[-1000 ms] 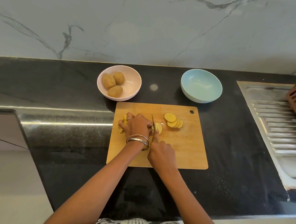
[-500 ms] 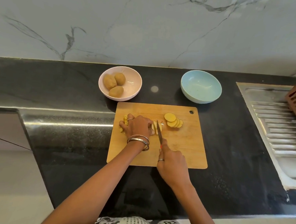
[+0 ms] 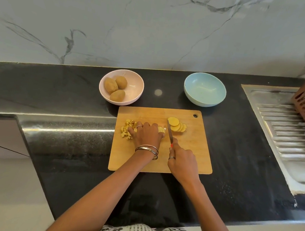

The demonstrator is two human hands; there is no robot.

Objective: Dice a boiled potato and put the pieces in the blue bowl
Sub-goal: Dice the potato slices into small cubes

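- While curled over a few yellow potato slices on the rectangular wooden cutting board, left hand pins them down.
- Right hand wrapped round the handle of a small steel-bladed knife, blade between the held slices and a fanned row of round slices.
- Diced pieces heaped just left of the left hand.
- Round blue bowl behind the board on the black counter, beside a pink bowl of whole brown potatoes.
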